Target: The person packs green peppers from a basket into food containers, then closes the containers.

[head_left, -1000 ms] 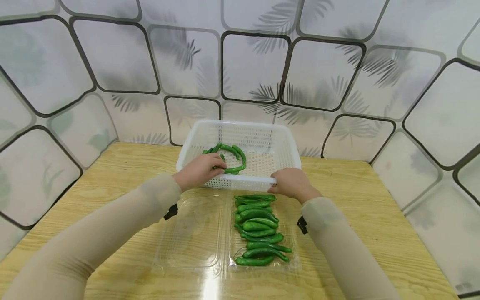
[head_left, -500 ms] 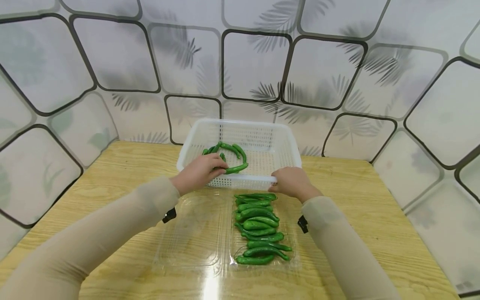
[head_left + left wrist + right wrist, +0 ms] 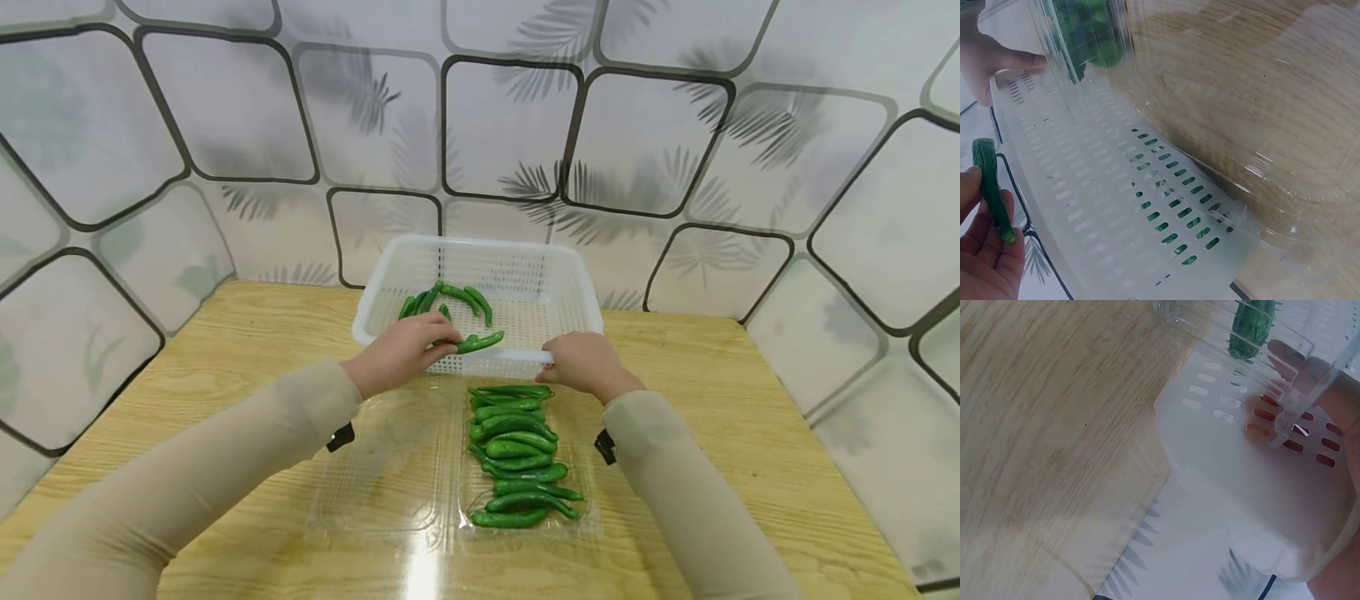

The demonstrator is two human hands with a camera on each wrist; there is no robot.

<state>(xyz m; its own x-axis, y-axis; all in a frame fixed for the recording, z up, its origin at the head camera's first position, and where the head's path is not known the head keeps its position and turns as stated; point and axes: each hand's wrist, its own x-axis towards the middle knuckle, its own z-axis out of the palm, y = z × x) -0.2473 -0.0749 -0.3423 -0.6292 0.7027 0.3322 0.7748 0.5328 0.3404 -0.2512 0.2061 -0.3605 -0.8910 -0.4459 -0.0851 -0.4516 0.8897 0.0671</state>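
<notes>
My left hand (image 3: 401, 350) pinches a green chili pepper (image 3: 482, 342) between thumb and fingers, just over the front rim of a white perforated basket (image 3: 517, 356). In the left wrist view that chili pepper (image 3: 992, 187) lies across the fingers, with its whole length visible. The basket's front right rim is gripped by my right hand (image 3: 588, 365); the right wrist view has its thumb (image 3: 1288, 359) outside the wall. Several other chili peppers (image 3: 429, 300) lie in the basket's left part, some behind the left hand.
In front of the basket lies an open clear plastic clamshell box (image 3: 386, 467). Its right half holds a column of several green chili peppers (image 3: 517, 450), set crosswise. All stand on a wooden table (image 3: 697, 400) against a patterned wall covering (image 3: 510, 133).
The left hand has lifted a chili pepper from the basket's front left, drawing it slightly right and toward the front rim. The right hand keeps its grip on the basket.
</notes>
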